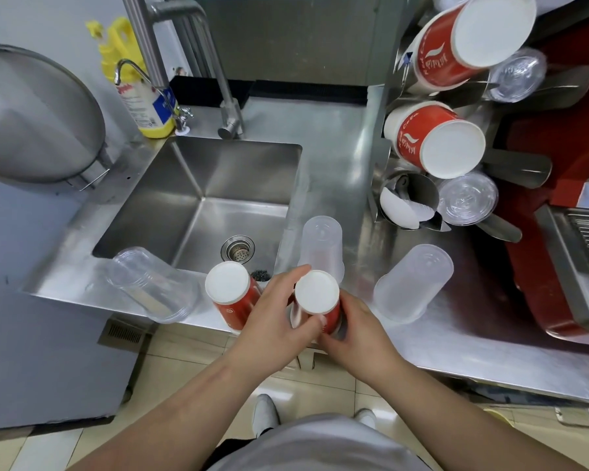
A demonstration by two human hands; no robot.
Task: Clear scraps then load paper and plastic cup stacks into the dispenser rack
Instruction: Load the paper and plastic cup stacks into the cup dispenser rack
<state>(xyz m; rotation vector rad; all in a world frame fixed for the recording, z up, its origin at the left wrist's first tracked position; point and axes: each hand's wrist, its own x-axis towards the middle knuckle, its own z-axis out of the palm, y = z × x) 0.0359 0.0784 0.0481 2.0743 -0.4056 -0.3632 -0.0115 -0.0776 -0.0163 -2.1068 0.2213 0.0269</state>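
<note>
Both hands hold one upside-down stack of red paper cups (317, 294) at the counter's front edge. My left hand (276, 317) wraps its left side and my right hand (357, 331) grips its right side. A second red paper stack (228, 283) stands just left of it. Three clear plastic cup stacks are on the counter: one lying at the left (150, 287), one upright behind my hands (322, 246), one tilted at the right (412, 287). The steel dispenser rack (385, 137) at the right holds red paper stacks (436, 141) and clear plastic cups (466, 198).
A steel sink (198, 205) with a drain and scourer lies left of my hands. A yellow detergent bottle (140, 93) and tap stand behind it. A red machine (558, 205) sits at the far right. A large metal bowl (38, 117) is at the left.
</note>
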